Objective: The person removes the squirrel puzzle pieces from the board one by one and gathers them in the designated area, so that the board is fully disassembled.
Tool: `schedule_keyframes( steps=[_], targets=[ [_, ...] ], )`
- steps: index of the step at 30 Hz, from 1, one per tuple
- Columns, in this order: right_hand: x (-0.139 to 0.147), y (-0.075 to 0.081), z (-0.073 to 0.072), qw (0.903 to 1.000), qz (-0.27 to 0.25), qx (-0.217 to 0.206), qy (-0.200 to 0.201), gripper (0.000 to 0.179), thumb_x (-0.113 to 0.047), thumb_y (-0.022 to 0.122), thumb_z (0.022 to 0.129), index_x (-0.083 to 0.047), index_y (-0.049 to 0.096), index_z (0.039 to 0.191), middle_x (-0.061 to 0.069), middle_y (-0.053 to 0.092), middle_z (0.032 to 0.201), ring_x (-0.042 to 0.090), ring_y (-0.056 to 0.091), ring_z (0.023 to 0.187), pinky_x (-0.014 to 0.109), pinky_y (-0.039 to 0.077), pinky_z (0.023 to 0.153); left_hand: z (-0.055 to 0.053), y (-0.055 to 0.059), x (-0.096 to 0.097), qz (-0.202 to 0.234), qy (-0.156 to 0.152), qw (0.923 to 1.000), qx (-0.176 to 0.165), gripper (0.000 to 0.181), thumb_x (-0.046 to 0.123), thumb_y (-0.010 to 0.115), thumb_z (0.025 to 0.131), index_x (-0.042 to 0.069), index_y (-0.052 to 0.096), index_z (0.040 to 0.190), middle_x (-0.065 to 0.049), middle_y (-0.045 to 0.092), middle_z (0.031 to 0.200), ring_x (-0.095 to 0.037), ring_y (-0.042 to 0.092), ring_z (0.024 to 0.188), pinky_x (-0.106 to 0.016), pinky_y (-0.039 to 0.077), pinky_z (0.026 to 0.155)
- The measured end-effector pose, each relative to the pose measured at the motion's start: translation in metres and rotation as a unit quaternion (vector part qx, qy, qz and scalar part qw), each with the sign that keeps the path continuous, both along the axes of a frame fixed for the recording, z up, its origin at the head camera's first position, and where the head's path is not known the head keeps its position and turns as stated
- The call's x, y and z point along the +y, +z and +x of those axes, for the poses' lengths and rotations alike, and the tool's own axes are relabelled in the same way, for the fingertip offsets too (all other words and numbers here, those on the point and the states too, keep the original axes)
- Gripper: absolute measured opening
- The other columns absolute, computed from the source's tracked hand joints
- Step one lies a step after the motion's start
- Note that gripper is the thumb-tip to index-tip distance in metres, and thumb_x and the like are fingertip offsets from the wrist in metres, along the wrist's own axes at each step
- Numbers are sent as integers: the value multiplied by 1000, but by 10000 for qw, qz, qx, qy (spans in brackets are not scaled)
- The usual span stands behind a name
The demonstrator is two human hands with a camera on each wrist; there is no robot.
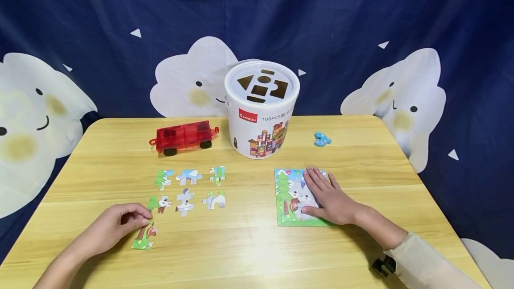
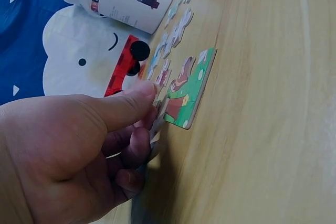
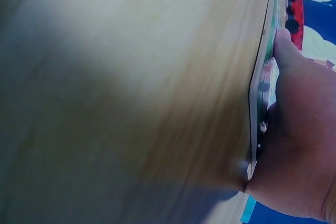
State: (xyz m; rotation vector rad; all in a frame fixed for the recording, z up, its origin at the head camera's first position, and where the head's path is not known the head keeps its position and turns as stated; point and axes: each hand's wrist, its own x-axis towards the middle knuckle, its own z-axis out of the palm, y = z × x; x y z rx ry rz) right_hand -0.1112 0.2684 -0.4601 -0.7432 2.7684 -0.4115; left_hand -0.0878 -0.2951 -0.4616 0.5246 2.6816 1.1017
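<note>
Head view, with the dial centred on the table point(image 1: 225, 244) and twelve at its far edge: a white bucket point(image 1: 250, 128) stands upright at twelve; its lid point(image 1: 277, 76) is on, pierced by shaped cut-outs that show dark, so I cannot tell what is inside; a red wagon point(image 1: 184, 138) stands at ten, and a small blue piece point(image 1: 321, 140) lies between one and two; six loose puzzle pieces point(image 1: 184, 204) lie in two rows at nine; the left hand point(image 1: 105, 230) is beyond them towards eight, thumb and forefinger tips close together at the upper edge of a green corner piece point(image 1: 143, 238), which lies between eight and nine; at three the right hand point(image 1: 331, 197) rests flat on a picture board point(image 1: 290, 193), thumb spread away and little finger a little apart from the others.

Left wrist view: the bucket's lower wall is at eleven; the corner piece lies flat just beside the thumb tip, towards three, the other fingers curled; I cannot tell whether it is pinched.

Right wrist view: the board is seen edge-on under the hand at three, thumb pointing to twelve; the remaining fingers are hidden.
</note>
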Motion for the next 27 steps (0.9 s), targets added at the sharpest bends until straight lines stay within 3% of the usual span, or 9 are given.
schedule_keyframes(
  steps=[5,12,19,27],
  targets=[
    [0,0,1,10000,-27,28,-27,95,-56,57,100,3,15,160,22,6,168,41,3,154,67,3,118,1,6,2,-51,19,9998,-185,8,8,70,96,13,71,102,10,59,82,-4,49,69,-23,43,59],
    [-2,0,1,9998,-118,73,-142,97,-57,59,98,6,16,159,24,8,167,41,4,154,67,5,118,-7,26,19,97,-451,9988,-148,10,11,64,100,15,71,107,8,61,83,-5,50,68,-24,43,57],
    [-2,1,1,9997,-164,95,-147,99,-58,59,97,8,18,157,25,10,166,41,6,154,67,6,118,-20,51,59,109,-1093,9939,-59,10,21,66,101,14,71,107,8,61,85,-5,54,76,-24,48,64],
    [9,1,2,9988,-470,67,-121,98,-57,60,97,4,16,159,22,9,168,38,6,155,59,7,121,-37,70,125,-165,-1820,9831,-74,8,22,67,100,16,70,104,11,62,88,-7,54,79,-25,49,71]
  ],
)
